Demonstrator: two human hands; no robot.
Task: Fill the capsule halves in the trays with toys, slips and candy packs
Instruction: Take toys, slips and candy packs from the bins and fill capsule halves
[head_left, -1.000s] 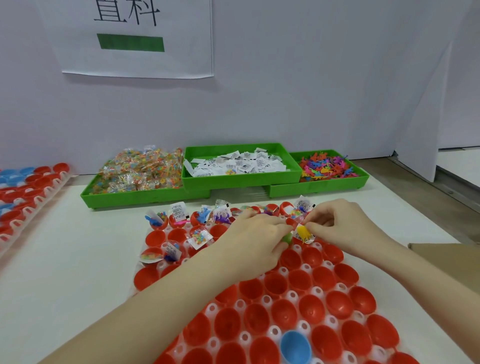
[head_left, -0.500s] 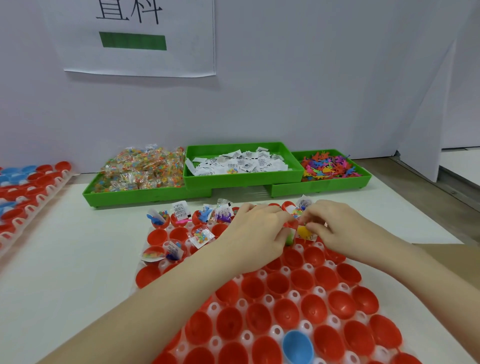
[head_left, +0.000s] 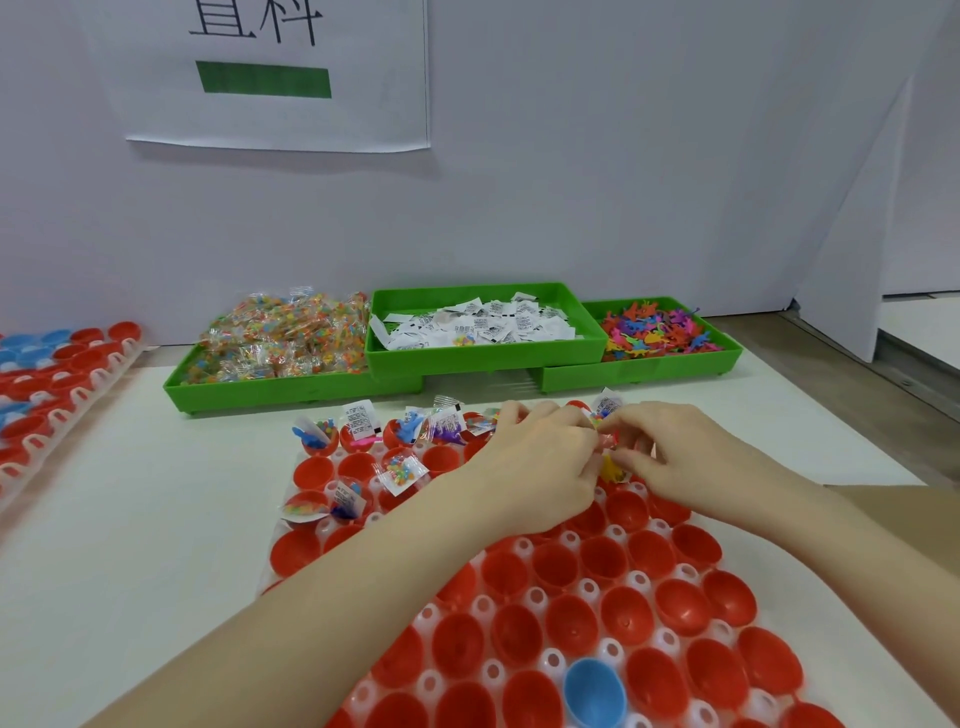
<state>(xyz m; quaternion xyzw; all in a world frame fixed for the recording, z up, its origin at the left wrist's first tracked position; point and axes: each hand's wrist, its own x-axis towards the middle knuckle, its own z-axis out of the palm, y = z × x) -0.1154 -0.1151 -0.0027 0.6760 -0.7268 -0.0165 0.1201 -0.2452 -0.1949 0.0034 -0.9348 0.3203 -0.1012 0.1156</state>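
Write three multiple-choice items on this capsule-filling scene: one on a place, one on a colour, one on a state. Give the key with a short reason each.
1. Which green plastic bin holds the white printed paper slips?
A. the left one
B. the middle one
C. the right one

2. What colour is the one odd plastic capsule half in the near rows of the clear tray?
A. yellow
B. green
C. blue

3. How do the near rows of red plastic capsule halves stand?
A. empty
B. filled with slips
C. capped

Key:
1 B: the slips lie in the middle bin, between the candy packs and the coloured toys.
2 C: a single blue half sits among red ones.
3 A: the red halves show bare insides.
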